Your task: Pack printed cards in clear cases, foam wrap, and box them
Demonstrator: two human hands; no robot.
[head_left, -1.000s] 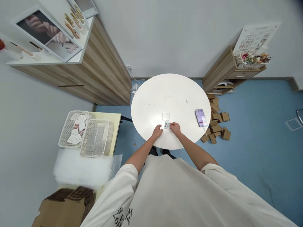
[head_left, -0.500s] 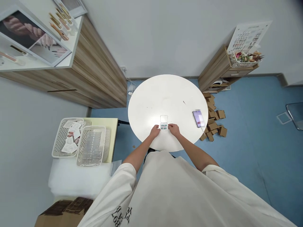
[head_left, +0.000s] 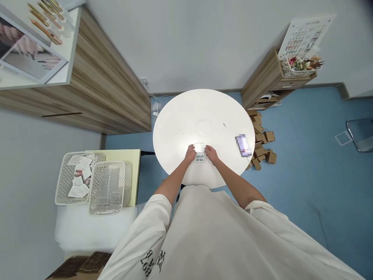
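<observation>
Small case (head_left: 200,161) is flipped open on the table (head_left: 186,112), colourful bits (head_left: 200,157) inside; lid (head_left: 199,147) is flanked by left hand (head_left: 190,154) and right hand (head_left: 211,154). Whether it's gripped by the fingers can't be told tbh.

The bench (head_left: 186,112) is white, the floor (head_left: 294,163) blue, the cabinet (head_left: 110,77) streaked brown; green and pink dot the small case (head_left: 199,148).

Left sleeve (head_left: 145,233): you are wearing dark characters, "897" and "A B", others getting lost in folds.
White board (head_left: 305,37): its print is showing too small for reading.
</observation>
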